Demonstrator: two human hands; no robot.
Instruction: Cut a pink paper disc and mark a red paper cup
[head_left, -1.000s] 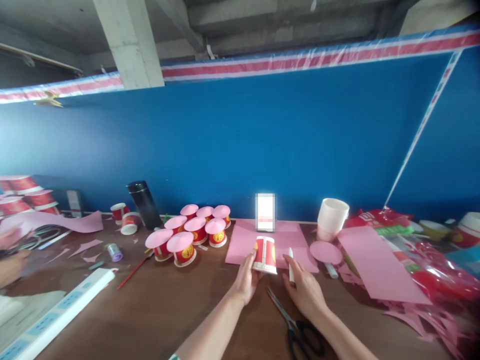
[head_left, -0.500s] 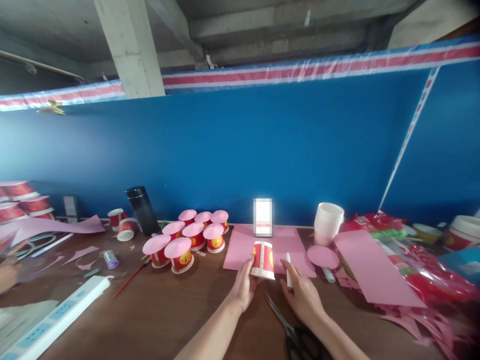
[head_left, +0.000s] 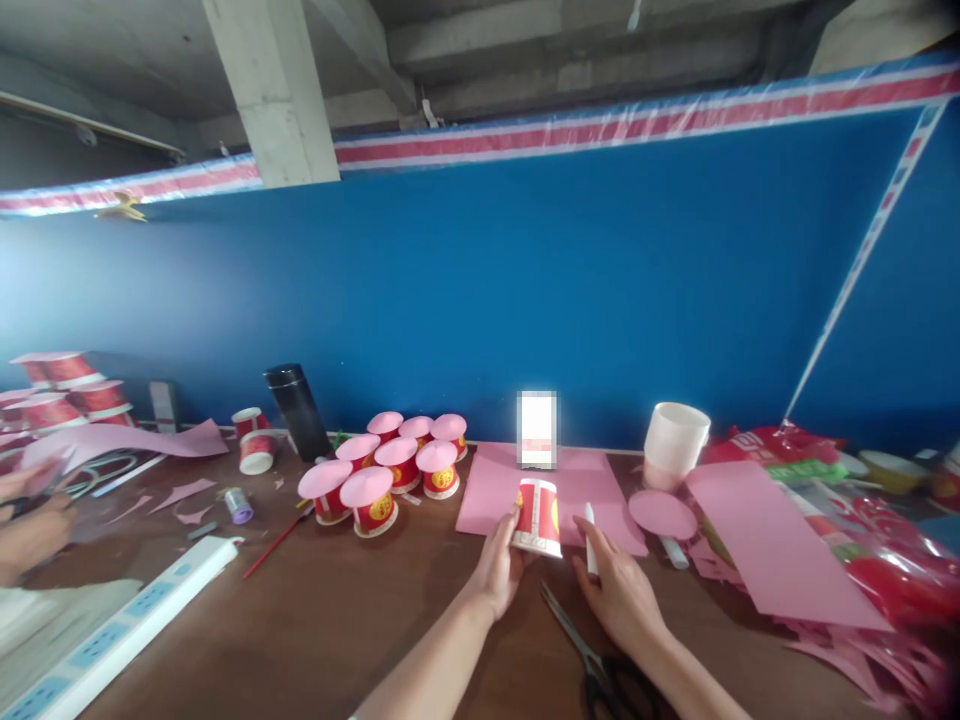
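My left hand [head_left: 498, 568] grips a red and white paper cup [head_left: 538, 517], its wide rim facing down. Over on the right, my right hand [head_left: 619, 592] is closed around a slim white tube [head_left: 591, 535], perhaps a glue tube; its tip points up and away, apart from the cup. Between my forearms lie open scissors [head_left: 574, 630] with dark handles. Behind both hands is a pink paper sheet [head_left: 487, 490]. Several upturned red cups with pink cone tops [head_left: 367, 488] stand to the left.
A white cup stack [head_left: 676, 445], a pink paper disc [head_left: 663, 514], pink sheets and plastic bags [head_left: 877, 540] occupy the right. Leftward are a black flask [head_left: 298, 412], a red brush [head_left: 277, 543] and a power strip [head_left: 135, 620]. Another person's hand [head_left: 34, 530] is at far left.
The whole view has shifted slightly, so things appear further right. My hands keep the same holds on the cup and the white tube. The other person's hand has moved further into view.
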